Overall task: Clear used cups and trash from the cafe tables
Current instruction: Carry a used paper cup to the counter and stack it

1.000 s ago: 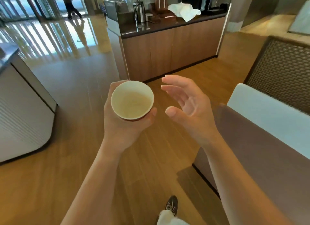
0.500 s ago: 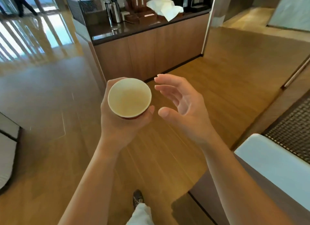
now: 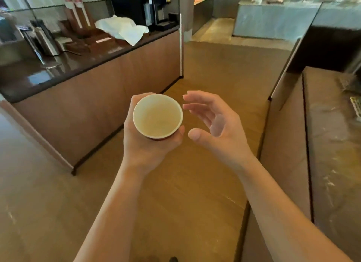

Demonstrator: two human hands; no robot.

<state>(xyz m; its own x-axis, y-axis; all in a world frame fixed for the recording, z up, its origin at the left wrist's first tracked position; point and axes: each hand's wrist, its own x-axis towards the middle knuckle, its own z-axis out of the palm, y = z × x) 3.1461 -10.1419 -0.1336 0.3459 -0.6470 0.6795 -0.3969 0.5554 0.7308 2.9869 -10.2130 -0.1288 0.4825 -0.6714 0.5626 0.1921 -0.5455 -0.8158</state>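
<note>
A paper cup (image 3: 157, 116) with a pale inside and a dark red outer wall is held upright in front of me, its mouth facing up and nothing in it that I can make out. My left hand (image 3: 144, 144) grips it from below and behind, fingers and thumb curled round its wall. My right hand (image 3: 214, 123) hovers just right of the cup, apart from it, with fingers spread and relaxed, holding nothing.
A wooden service counter (image 3: 93, 90) with a dark top stands at the left, carrying a metal jug (image 3: 46, 41), wooden boxes, white paper (image 3: 123, 28) and a coffee machine (image 3: 136, 6). A brown counter (image 3: 332, 144) runs along the right. Wooden floor (image 3: 195, 183) lies between.
The view has swung right and forward: the service counter slid left and closer, the chair at the right left the view. Both hands and the cup kept their pose.
</note>
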